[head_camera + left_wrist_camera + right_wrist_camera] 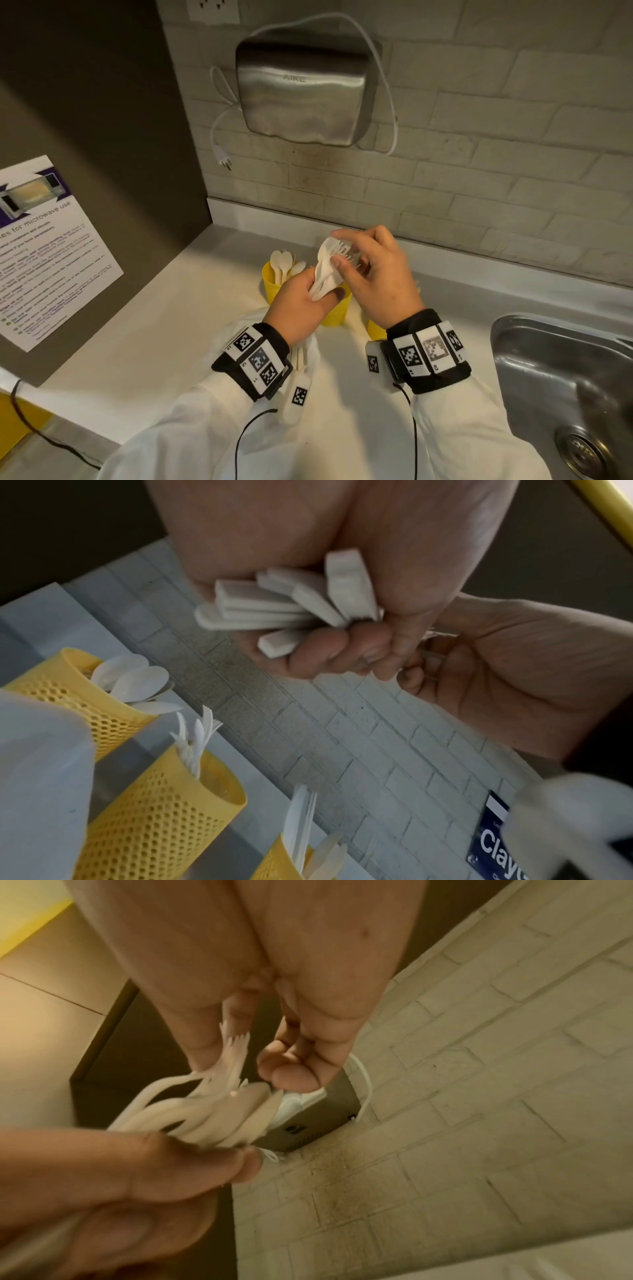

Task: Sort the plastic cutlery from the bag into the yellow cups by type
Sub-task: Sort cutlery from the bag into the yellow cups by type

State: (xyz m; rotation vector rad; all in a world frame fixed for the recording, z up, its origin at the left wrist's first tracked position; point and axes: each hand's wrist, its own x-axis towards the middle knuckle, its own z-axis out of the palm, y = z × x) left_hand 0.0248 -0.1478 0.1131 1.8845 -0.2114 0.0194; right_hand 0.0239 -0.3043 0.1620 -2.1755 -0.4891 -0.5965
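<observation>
My left hand [317, 291] grips a fanned bunch of white plastic cutlery [327, 270] by the handles [291, 601], above the yellow cups. My right hand [347, 251] pinches the fork heads [232, 1053] at the top of the bunch between thumb and curled fingers. The back-left mesh cup [270, 286] holds spoons [133, 677]. A middle cup [337, 313] holds forks [197, 737]. A third cup [375, 329], mostly hidden behind my right wrist, holds knives [301, 821]. The translucent bag [310, 346] lies under my left wrist.
A steel sink [555, 377] opens in the counter at the right. A metal hand dryer [301, 92] hangs on the brick wall above the cups, its unplugged cord [224, 161] dangling. A microwave notice [51, 246] is stuck on the dark panel at the left.
</observation>
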